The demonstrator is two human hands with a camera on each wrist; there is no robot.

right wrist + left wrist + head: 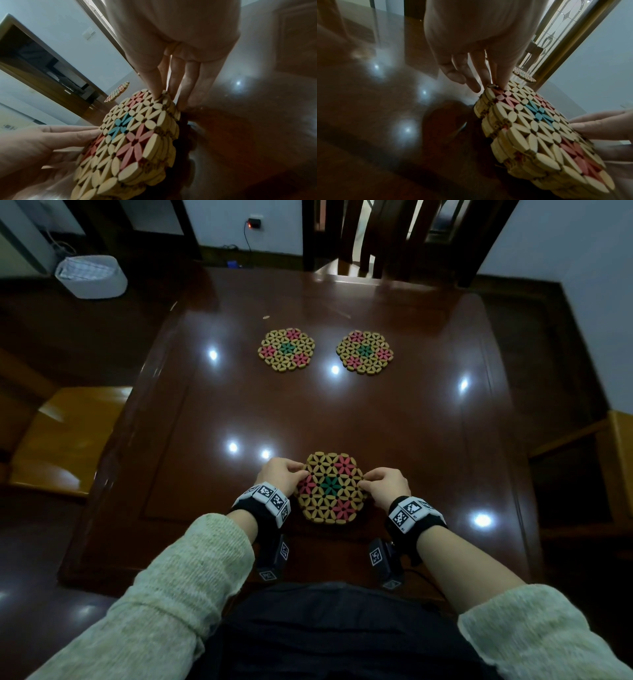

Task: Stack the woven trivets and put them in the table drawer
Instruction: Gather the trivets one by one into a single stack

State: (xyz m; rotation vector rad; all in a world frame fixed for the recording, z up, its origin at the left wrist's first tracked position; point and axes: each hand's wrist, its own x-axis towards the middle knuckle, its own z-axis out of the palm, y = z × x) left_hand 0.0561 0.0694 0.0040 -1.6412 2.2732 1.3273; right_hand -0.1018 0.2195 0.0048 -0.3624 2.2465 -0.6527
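A stack of woven trivets [330,487] [539,128] [133,135], tan with pink flowers and a green centre, sits near the table's front edge; the wrist views show more than one layer at its rim. My left hand [284,474] [489,82] pinches its left edge, thumb on top. My right hand [387,482] [164,97] pinches the right edge the same way. Whether the stack is raised off the table I cannot tell. Two more single trivets lie flat farther back: a left trivet [287,349] and a right trivet [364,352]. No drawer shows.
The glossy dark wooden table [342,412] fills the view. A wooden chair seat [68,436] stands at its left, another chair [616,457] at its right, and a dark chair back [376,234] beyond the far edge. A white basket [90,275] sits on the floor, back left.
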